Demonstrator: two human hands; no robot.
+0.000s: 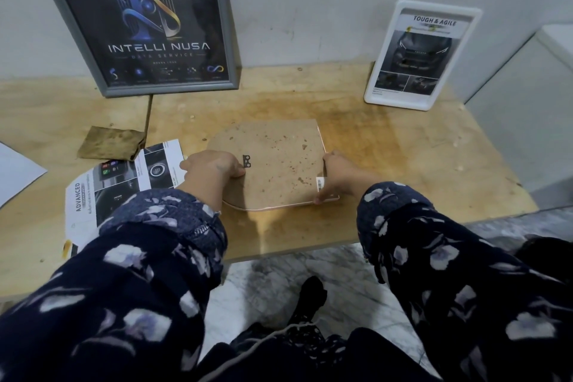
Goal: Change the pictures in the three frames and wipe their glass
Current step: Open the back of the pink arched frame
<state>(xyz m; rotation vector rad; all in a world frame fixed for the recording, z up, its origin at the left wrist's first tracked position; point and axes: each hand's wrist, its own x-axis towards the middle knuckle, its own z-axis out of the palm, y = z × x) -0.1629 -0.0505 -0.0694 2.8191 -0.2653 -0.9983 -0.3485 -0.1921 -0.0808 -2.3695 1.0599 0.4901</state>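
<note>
A picture frame point(273, 158) lies face down in the middle of the wooden table, its stained brown backing board up, with a small black hanger and a barcode sticker on it. My left hand point(214, 166) grips its left edge, thumb on the backing near the hanger. My right hand point(338, 177) holds its right edge, fingers curled round the rim. A grey frame point(145, 34) with a dark "INTELLI NUSA" picture leans on the wall at the back left. A white frame point(421, 56) with a "TOUGH & AGILE" car picture stands at the back right.
A brownish cloth point(111, 143) lies left of the face-down frame. A printed sheet point(124, 186) marked "ADVANCED" lies under my left forearm. A white paper point(18, 174) is at the far left edge. The table's front edge point(294, 250) runs above a marble floor.
</note>
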